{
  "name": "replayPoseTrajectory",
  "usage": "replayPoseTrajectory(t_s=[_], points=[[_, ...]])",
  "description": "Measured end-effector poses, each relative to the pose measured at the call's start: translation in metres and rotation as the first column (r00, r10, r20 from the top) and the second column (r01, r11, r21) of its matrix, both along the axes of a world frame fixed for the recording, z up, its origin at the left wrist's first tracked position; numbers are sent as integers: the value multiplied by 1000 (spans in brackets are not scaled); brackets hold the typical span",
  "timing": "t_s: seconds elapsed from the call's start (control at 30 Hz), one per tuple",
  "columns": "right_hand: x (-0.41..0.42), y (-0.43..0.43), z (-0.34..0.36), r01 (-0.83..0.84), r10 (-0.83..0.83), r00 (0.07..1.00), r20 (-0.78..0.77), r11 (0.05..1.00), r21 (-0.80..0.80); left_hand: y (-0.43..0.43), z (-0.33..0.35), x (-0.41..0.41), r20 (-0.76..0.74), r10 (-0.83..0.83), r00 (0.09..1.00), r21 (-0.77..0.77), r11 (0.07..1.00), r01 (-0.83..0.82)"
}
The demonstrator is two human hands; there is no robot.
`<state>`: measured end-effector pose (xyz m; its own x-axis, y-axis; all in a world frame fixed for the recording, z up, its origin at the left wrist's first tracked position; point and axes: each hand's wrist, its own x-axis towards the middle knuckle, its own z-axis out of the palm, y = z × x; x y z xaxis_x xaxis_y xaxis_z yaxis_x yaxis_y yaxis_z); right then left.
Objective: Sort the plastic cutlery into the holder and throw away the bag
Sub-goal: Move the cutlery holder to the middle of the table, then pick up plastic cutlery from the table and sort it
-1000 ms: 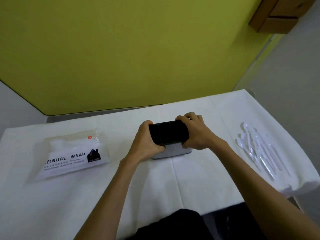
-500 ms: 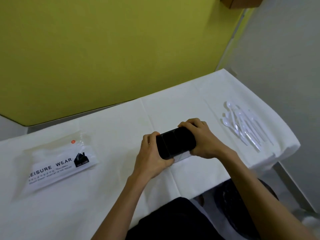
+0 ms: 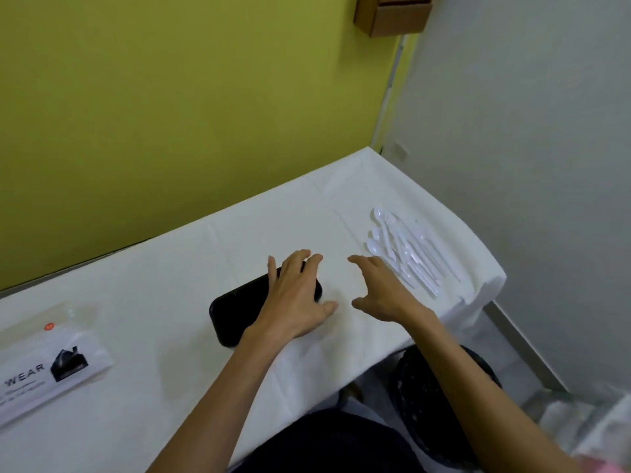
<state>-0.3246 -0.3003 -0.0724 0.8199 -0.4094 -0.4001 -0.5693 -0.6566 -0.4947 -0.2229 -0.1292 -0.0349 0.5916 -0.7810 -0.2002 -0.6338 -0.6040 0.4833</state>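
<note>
Fingers (image 3: 309, 259) of left hand (image 3: 293, 298) spread flat on black holder (image 3: 239, 308), right hand (image 3: 382, 291) open, empty, near white plastic cutlery (image 3: 406, 250) on white worktop (image 3: 170, 268), printed bag (image 3: 44, 363) far left.

Bare white-clothed counter (image 3: 191, 268) lies between the flat black rectangular holder (image 3: 239, 312) and the clear printed plastic bag (image 3: 51, 356). A narrow bare strip separates the holder from the white plastic cutlery pile (image 3: 409, 254); the right hand (image 3: 382, 291) hovers over it, fingers spread.
</note>
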Motion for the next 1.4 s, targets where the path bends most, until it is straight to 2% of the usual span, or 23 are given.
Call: replayPoseTrajectory(t_s=[0.17,0.27,0.37,0.43,0.5,0.57,0.67,0.73,0.8,0.9,0.97,1.13,1.27,1.4], points=[[-20,-51,-31,298,-300,954,-9,949,-102,-70,-9,-25,-160,-20,987,-175,985,-8],[-24,-59,-43,324,-329,944,0,931,-170,-97,-26,-36,-249,10,968,-181,982,-57],[-25,-63,-54,296,-295,955,35,935,-198,-114,-49,-42,-364,126,923,-145,971,-190],[-27,-68,-57,279,-278,960,28,942,-186,-120,-60,-45,-462,278,842,-83,932,-353],[-32,-73,-58,254,-252,967,33,958,-131,-123,-73,-47,-549,430,717,0,858,-514],[-38,-72,-56,226,-224,972,67,974,-24,-125,-84,-46,-641,509,574,47,772,-633],[-47,-70,-54,152,-164,981,103,982,116,-136,-96,-44,-718,512,472,57,719,-692],[-46,-74,-53,98,-119,984,134,984,149,-143,-94,-42,-766,484,423,29,684,-729],[-39,-84,-52,139,-158,968,195,985,104,-149,-93,-38,-811,468,352,26,630,-776],[-24,-107,-54,296,-277,929,247,954,-46,-151,-92,-29,-840,462,285,27,561,-828],[-14,-119,-59,310,-286,941,181,943,-124,-151,-91,-22,-845,460,272,26,543,-839],[0,-120,-69,143,-134,989,67,977,-156,-153,-91,-8,-837,471,277,13,524,-852],[13,-123,-63,229,-208,972,112,948,-223,-157,-93,-2,-829,480,287,14,530,-848],[37,-130,-63,285,-276,958,74,922,-260,-161,-93,-3,-820,484,305,16,552,-834]])
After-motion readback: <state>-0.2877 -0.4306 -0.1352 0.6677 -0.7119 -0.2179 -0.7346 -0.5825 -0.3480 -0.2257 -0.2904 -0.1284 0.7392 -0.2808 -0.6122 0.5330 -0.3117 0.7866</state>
